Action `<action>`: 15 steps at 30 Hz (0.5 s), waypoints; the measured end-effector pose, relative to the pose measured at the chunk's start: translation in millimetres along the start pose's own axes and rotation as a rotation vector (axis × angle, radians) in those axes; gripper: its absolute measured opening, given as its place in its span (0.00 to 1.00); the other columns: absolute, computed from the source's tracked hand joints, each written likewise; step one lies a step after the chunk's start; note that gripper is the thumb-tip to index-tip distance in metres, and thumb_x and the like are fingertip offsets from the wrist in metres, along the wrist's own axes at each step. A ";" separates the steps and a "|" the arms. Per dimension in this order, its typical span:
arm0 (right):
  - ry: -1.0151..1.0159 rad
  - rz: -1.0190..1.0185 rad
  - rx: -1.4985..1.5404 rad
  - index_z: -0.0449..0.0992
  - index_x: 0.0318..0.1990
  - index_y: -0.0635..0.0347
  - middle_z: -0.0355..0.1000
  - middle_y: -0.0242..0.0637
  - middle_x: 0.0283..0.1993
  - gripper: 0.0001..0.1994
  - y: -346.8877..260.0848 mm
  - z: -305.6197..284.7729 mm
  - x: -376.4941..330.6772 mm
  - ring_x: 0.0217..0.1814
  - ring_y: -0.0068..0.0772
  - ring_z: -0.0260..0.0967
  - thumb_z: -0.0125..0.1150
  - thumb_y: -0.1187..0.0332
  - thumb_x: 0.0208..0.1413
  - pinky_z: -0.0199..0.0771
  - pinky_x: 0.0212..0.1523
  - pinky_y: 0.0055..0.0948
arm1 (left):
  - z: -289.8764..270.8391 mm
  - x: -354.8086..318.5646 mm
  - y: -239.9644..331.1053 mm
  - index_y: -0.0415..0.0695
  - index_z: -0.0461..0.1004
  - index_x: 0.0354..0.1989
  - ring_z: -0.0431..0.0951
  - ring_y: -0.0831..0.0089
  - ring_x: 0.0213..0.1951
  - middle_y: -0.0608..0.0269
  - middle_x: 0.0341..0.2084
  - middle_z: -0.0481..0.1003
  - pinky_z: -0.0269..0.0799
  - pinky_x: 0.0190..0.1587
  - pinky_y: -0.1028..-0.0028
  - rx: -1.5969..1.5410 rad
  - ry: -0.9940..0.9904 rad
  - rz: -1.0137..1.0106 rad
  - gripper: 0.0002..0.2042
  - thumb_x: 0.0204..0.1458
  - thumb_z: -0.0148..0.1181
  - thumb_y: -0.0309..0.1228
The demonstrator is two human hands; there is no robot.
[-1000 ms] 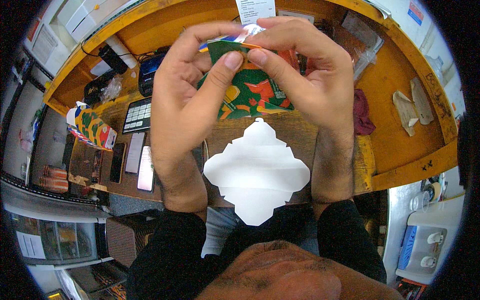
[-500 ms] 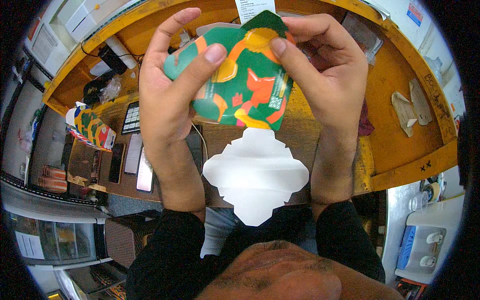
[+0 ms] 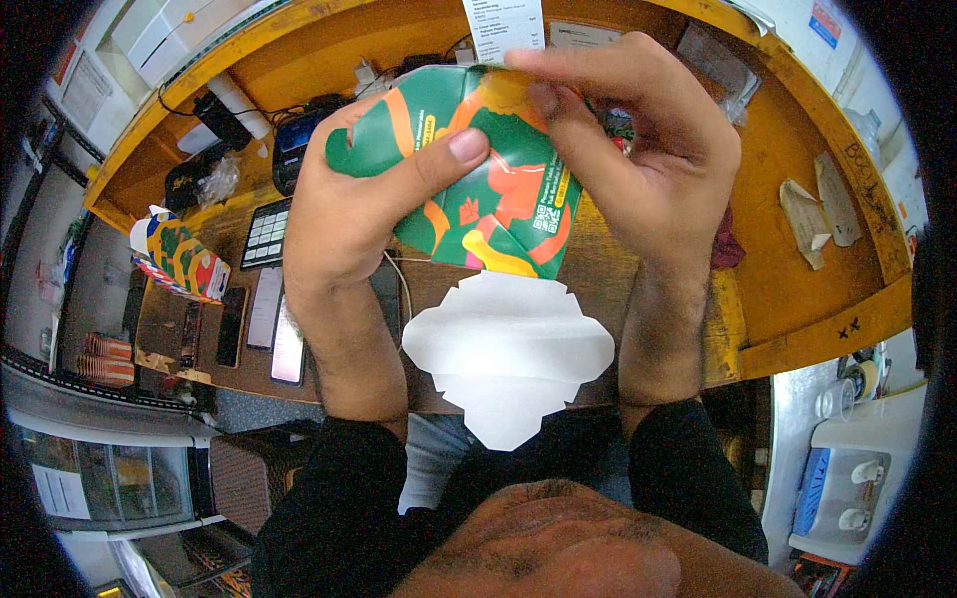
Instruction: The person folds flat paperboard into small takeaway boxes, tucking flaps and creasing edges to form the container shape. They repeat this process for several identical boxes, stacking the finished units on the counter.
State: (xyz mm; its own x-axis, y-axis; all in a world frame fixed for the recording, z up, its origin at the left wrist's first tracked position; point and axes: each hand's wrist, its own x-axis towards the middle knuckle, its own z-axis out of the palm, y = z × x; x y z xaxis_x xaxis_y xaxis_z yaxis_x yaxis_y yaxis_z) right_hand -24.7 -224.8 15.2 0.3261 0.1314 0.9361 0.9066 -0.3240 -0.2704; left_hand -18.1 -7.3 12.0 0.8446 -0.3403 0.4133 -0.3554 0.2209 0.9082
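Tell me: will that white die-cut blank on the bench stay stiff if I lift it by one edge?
The white die-cut blank looks thin and flat, so it probably sags. It overhangs the workbench edge, so a nudge might slide it off.

Bright, even light from above, with soft shadows under the hands [image 3: 638,179]. The white sheet [image 3: 508,349] is nearly blown out. Fisheye bending and black vignette run round the rim; the 6 o'clock foreground is blurred.

A white cut-out sheet [image 3: 508,354] lies at six o'clock on the wooden tabletop [image 3: 778,199]. At nine o'clock stand a colourful folded box [image 3: 179,257], a calculator [image 3: 264,232] and two phones [image 3: 274,324]. At three o'clock lie torn cardboard scraps [image 3: 815,209]. A white slip [image 3: 503,25] hangs at twelve.
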 end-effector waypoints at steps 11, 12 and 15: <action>-0.125 -0.043 -0.002 0.83 0.43 0.72 0.82 0.54 0.53 0.13 2.5 -2.7 -2.2 0.52 0.36 0.83 0.58 0.91 0.54 0.82 0.53 0.29 | -3.6 0.4 -4.4 0.36 0.80 0.49 0.84 0.77 0.38 0.59 0.39 0.85 0.80 0.43 0.77 0.020 0.008 0.001 0.15 0.58 0.73 0.31; -0.134 -0.013 0.014 0.83 0.44 0.72 0.82 0.56 0.56 0.14 1.5 -3.3 -2.5 0.54 0.37 0.83 0.57 0.91 0.54 0.82 0.54 0.30 | -3.3 0.8 -4.5 0.36 0.80 0.50 0.85 0.77 0.38 0.59 0.39 0.85 0.80 0.44 0.77 0.014 0.008 0.008 0.15 0.58 0.73 0.31; -0.115 -0.029 0.028 0.83 0.44 0.72 0.81 0.57 0.57 0.15 4.9 -1.3 -4.0 0.56 0.40 0.83 0.55 0.92 0.54 0.82 0.56 0.31 | -3.3 1.2 -3.7 0.37 0.80 0.50 0.85 0.76 0.39 0.59 0.39 0.85 0.80 0.44 0.77 -0.020 0.003 0.002 0.16 0.58 0.73 0.32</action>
State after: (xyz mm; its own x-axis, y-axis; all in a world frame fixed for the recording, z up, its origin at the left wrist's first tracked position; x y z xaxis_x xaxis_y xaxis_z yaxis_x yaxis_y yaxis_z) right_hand -22.0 -228.1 10.5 0.3268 0.2479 0.9120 0.9228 -0.2922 -0.2513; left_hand -14.5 -5.5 8.9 0.8450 -0.3376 0.4147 -0.3489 0.2395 0.9060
